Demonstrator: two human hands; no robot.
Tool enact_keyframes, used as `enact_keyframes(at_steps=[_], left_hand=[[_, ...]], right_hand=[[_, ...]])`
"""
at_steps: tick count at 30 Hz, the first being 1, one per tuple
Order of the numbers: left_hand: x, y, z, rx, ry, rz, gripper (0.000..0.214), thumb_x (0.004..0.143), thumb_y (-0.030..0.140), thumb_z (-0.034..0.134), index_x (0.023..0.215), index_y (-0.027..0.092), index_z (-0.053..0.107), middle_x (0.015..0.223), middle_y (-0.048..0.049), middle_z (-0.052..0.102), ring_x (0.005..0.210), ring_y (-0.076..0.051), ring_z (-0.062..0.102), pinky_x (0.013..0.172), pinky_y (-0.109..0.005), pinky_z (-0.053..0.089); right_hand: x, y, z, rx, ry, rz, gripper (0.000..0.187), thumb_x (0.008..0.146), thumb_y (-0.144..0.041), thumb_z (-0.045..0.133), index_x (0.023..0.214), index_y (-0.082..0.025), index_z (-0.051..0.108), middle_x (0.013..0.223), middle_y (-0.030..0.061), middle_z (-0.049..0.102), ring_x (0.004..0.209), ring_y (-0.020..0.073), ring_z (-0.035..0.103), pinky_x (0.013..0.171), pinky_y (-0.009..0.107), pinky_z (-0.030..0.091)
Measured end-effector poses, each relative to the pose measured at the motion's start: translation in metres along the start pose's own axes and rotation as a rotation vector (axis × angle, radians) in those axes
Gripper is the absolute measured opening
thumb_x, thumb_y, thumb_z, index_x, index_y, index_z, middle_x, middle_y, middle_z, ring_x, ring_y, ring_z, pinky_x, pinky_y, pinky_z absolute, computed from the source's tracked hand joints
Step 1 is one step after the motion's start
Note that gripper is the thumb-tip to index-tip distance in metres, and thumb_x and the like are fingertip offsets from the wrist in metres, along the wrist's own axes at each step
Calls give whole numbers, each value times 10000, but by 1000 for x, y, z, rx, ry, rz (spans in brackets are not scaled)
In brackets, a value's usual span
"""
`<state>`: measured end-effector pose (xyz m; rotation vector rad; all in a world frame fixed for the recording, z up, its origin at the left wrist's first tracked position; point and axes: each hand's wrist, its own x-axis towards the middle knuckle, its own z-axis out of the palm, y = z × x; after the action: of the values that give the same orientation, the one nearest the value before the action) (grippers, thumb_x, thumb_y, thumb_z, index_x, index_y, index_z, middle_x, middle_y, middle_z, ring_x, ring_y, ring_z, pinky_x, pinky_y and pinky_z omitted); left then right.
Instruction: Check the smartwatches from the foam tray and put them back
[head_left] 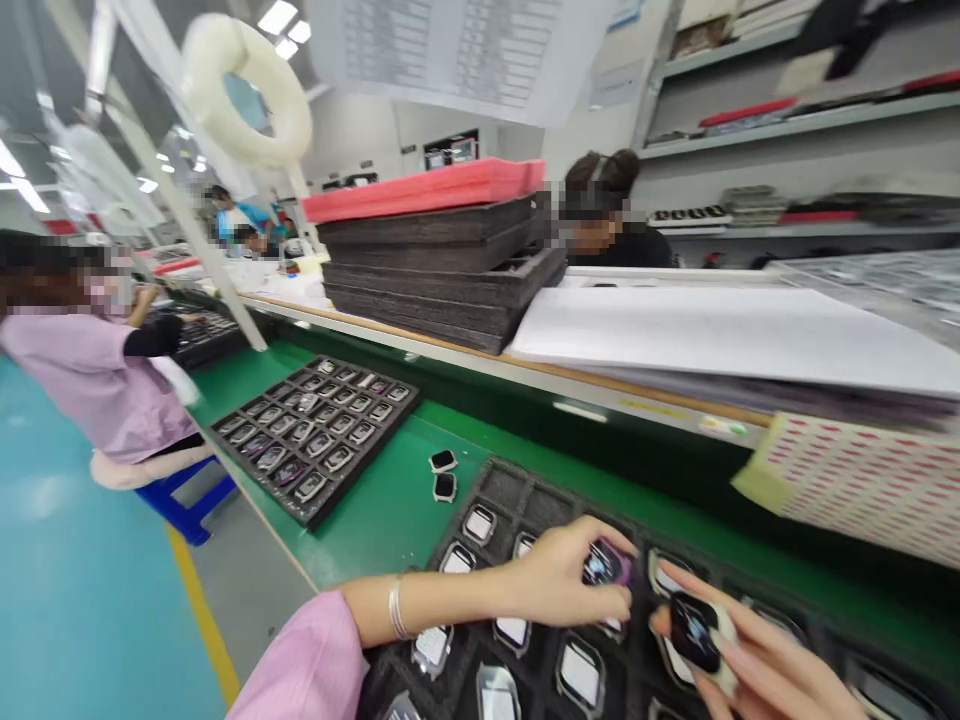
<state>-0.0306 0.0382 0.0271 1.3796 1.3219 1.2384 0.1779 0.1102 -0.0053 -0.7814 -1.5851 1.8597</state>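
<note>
My left hand [555,578] reaches over a black foam tray [504,487], its thumb and fingers closed around a purple-framed smartwatch case [606,563] with a dark, lit screen. Close by on the right, my right hand [765,660] grips a smartwatch case [696,630] with a pale frame and a dark screen, tilted above the tray. Several watch cases with whitish faces, such as this one [580,672], sit in the compartments around and under my hands. Parts of the tray are hidden by my hands and left forearm.
Two small dark-faced watch cases [444,487] lie on the green bench [397,510]. Beyond them is a second filled foam tray [311,440]. Stacked black foam trays [427,290] and white paper [720,325] occupy the raised shelf. A co-worker in pink [112,380] sits at left.
</note>
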Motion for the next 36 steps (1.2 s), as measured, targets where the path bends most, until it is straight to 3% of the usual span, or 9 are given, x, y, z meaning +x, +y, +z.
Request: enact_keyframes(at_steps=[2,3,9,13,20,26,33,36], left_hand=[[-3,-1,3,-97,-42,-48,513,700,244,669,1187,165,526,828,-15,576,468,-101,527,473,-266,485],[-5,-2,5,-147,-51,-68,537,706,255,668,1206,158,499,854,-23,572,465,-93,525,461,-255,480],[-15,-8,10,-431,-105,-182,445,775,248,544,1210,182,475,929,-58,583,767,-189,632,586,-288,545],[-23,-8,9,-577,-49,-274,435,754,170,542,1188,156,522,930,-74,619,789,-206,632,609,-308,547],[-29,-13,11,-611,-113,-280,526,706,109,530,1229,158,505,1006,-88,641,891,-234,624,698,-345,546],[-35,-27,9,-543,-144,-244,492,764,120,507,1251,192,491,1103,-84,621,988,-243,604,767,-372,554],[-35,-30,8,-500,-157,-208,429,830,175,536,1255,180,477,1071,-90,633,963,-238,620,728,-354,580],[-34,-29,9,-462,-137,-188,404,850,216,569,1241,171,478,1029,-87,636,922,-221,630,687,-327,591]], right_hand=[[-8,-14,13,122,-4,71,470,849,-386,610,1294,-251,540,967,136,646,470,164,527,494,364,508],[-10,-19,18,177,-34,79,492,839,-373,638,1294,-216,534,931,127,648,485,155,521,461,317,479],[-15,-18,22,322,-108,89,459,822,-279,667,1257,-193,544,1086,126,603,528,91,505,421,204,401],[-20,-12,23,299,-115,87,515,819,-259,662,1299,-191,491,1015,98,614,529,90,520,404,187,419],[-22,-6,23,214,-102,16,549,840,-230,628,1351,-182,434,915,69,634,572,132,627,416,190,482],[-23,-1,24,203,-92,14,506,853,-234,599,1331,-149,461,887,86,664,593,181,683,418,204,502],[-25,-3,27,153,-44,18,518,861,-284,621,1336,-149,465,944,113,678,579,183,687,421,215,514],[-25,-4,27,140,-30,16,504,878,-307,611,1334,-148,470,857,94,688,542,177,674,396,206,497]])
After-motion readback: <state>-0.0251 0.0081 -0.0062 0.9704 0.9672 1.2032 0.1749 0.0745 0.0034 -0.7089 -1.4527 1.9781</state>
